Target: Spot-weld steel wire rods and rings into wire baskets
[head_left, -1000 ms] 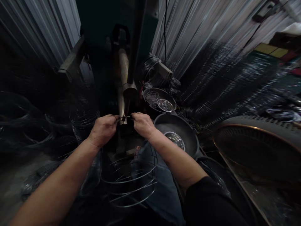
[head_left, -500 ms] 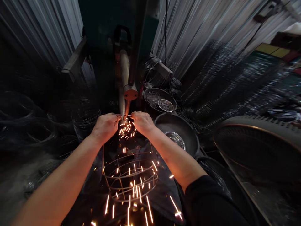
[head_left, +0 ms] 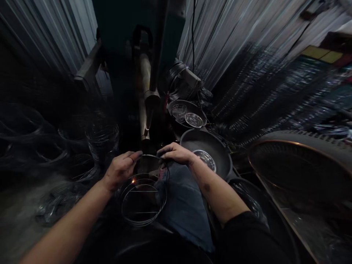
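Note:
A round wire basket frame [head_left: 143,191] of thin rings and crossbars hangs tilted between my hands, below the welder's arms. My left hand [head_left: 119,169] is closed on its far rim at the left, the thumb and fingers pinching the wire. At the right end of that same rim, my right hand [head_left: 177,153] grips the wire with bent fingers. A small orange glow [head_left: 133,181] shows on the frame's left side. Just beyond the hands stand the spot welder's upper electrode [head_left: 150,115] and its lower arm [head_left: 143,126], apart from the frame.
To the right, a dark round pan [head_left: 220,156] holds a shiny metal dish [head_left: 205,158]. A smaller pan [head_left: 176,105] with wire pieces sits behind it. A large fan [head_left: 297,165] stands at far right. Stacked wire baskets [head_left: 103,134] lie in shadow on the left.
The sparks have stopped and the scene is darker. Both hands have drawn the wire basket frame back from the electrodes, toward me, and its tilt has changed.

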